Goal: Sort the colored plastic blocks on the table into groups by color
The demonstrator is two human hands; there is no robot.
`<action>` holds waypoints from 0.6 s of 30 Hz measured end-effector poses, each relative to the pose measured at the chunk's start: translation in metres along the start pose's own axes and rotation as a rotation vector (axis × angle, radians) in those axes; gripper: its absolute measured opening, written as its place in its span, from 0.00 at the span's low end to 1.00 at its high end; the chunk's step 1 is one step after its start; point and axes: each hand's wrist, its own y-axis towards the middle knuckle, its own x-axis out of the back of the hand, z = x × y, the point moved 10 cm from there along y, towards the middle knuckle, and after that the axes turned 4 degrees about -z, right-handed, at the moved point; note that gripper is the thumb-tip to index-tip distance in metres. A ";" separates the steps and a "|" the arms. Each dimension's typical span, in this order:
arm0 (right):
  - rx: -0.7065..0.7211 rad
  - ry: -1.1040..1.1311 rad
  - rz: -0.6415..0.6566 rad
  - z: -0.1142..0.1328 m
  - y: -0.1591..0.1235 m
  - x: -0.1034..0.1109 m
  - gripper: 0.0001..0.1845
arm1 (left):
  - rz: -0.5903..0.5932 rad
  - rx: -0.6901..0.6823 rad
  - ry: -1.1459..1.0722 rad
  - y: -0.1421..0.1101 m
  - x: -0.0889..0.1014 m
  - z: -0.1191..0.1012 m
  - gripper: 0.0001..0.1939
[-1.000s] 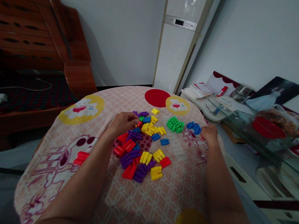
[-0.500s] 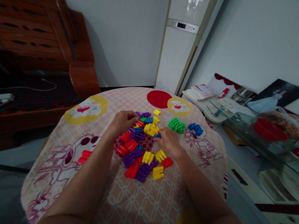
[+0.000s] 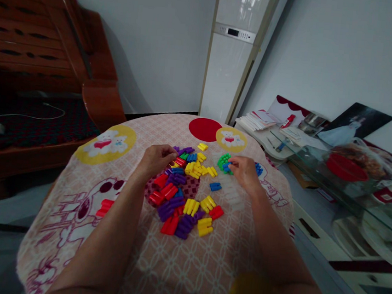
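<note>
Head view: a small blue ribbed plastic block pinched in the right hand, above the cloth-covered bench.
It looks light, stiff and slightly slippery, hardly fragile; its long sides should give the best hold. From it, the bright-green knobbly plastic cluster sits just beside at eleven o'clock, a loose blue plastic piece near at seven. At nine, well apart, the left hand has fingertips drawn together beside the mixed-colour plastic pile; whether it holds anything, I cannot tell.

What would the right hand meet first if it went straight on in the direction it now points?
Probably the green blocks, just beyond the blue block that the right hand holds; depth is unclear, so they may touch.
</note>
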 end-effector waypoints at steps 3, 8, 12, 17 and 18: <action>-0.126 -0.102 -0.098 -0.050 0.005 0.031 0.14 | -0.001 -0.004 0.022 -0.001 -0.001 -0.002 0.17; -0.276 -0.328 -0.112 -0.101 0.008 0.047 0.13 | 0.008 -0.003 0.041 0.000 -0.004 -0.001 0.18; -0.333 -0.425 -0.039 -0.111 0.012 0.036 0.14 | 0.011 0.002 0.032 0.000 -0.005 0.000 0.18; -0.325 -0.463 0.025 -0.113 0.015 0.023 0.14 | 0.009 0.014 -0.001 -0.001 -0.002 0.002 0.15; -0.319 -0.467 0.024 -0.112 0.015 0.023 0.14 | 0.006 0.014 -0.008 -0.001 -0.001 0.002 0.15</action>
